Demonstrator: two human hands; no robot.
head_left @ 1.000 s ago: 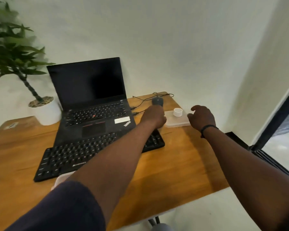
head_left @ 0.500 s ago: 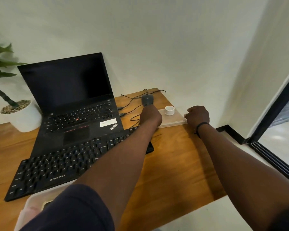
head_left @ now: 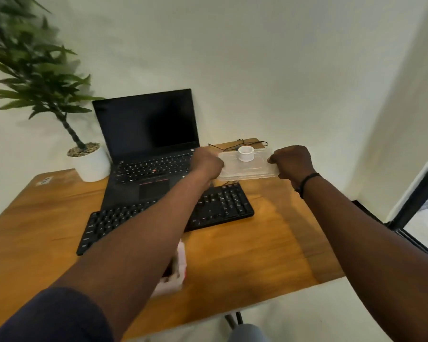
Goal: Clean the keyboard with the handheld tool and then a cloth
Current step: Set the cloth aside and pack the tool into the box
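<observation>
A black external keyboard [head_left: 223, 206] lies on the wooden table [head_left: 245, 250] in front of an open black laptop [head_left: 148, 149]; my left forearm crosses over its middle. Both hands hold a flat translucent plastic lid [head_left: 247, 169] lifted above the table's far right corner. My left hand [head_left: 208, 162] grips its left edge and my right hand [head_left: 290, 162] grips its right edge. A small white cap [head_left: 245, 153] stands on top of the lid. A white container [head_left: 176, 270] shows partly under my left forearm near the front edge. No cloth is visible.
A potted plant in a white pot [head_left: 92, 164] stands at the back left beside the laptop. Black cables [head_left: 237, 143] trail over the far corner behind the lid. A white wall rises behind the table, and a dark door frame [head_left: 415, 193] is at the right.
Both hands have closed on the lid's edges and lifted it off the table with the white cap on it. The mouse behind it is now hidden.
</observation>
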